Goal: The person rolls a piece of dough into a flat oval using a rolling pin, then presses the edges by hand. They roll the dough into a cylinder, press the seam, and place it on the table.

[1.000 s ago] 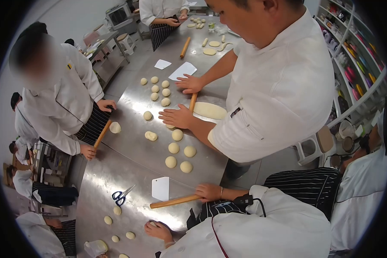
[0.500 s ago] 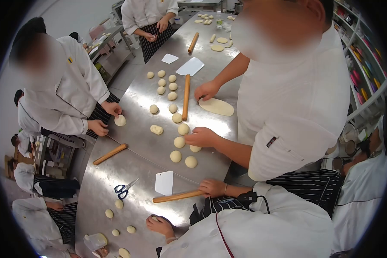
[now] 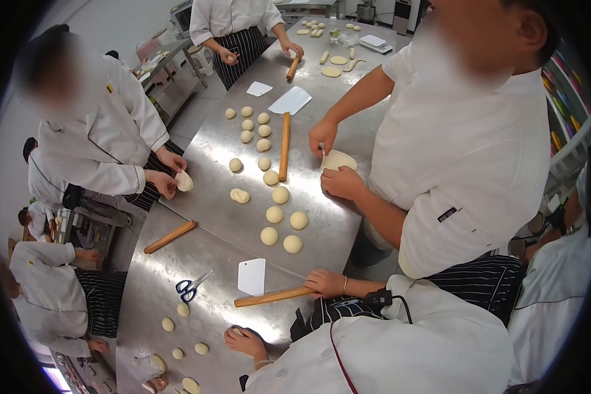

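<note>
My right hand [image 3: 325, 283] is closed on the right end of a wooden rolling pin [image 3: 269, 297], which lies on the metal table. A white scraper [image 3: 251, 277] lies just beyond the pin. Lower down, my left hand [image 3: 245, 342] is curled on the tabletop around a small pale piece [image 3: 238, 331], seemingly dough, partly hidden by the fingers. Blue-handled scissors [image 3: 186, 289] and several small dough balls [image 3: 168, 324] lie to its left.
Larger dough balls [image 3: 274, 215] and a co-worker's rolling pin [image 3: 285, 148] lie mid-table. At the right a co-worker's hands [image 3: 341, 182] hold flattened dough [image 3: 337, 159]. Another co-worker's hands [image 3: 166, 177] hold dough [image 3: 184, 181] at the left edge, near a second pin [image 3: 169, 237].
The co-worker at the right has brought both hands to the flattened dough, which now looks shorter. The far co-worker has reached a rolling pin. My hands have hardly moved.
</note>
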Motion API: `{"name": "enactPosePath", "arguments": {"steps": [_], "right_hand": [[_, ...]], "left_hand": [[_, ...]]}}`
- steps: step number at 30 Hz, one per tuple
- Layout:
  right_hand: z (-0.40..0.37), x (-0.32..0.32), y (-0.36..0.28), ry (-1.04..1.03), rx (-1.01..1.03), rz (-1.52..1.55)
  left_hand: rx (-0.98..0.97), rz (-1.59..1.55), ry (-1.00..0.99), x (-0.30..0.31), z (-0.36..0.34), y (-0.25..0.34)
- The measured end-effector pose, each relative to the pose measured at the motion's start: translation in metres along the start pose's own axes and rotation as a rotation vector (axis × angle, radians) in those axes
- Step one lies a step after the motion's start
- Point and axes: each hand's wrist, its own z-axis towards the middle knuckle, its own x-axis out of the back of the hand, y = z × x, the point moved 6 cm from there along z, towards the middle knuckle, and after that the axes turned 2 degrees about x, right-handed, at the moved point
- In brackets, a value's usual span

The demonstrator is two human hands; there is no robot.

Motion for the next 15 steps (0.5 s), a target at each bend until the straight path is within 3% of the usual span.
{"name": "enactPosePath", "arguments": {"steps": [15], "right_hand": [[0.0045, 0.0065, -0.0038, -0.013, 0.024, -0.026]], "left_hand": [[0.003, -0.037, -0.002, -0.0029, -0.0012, -0.0028]]}}
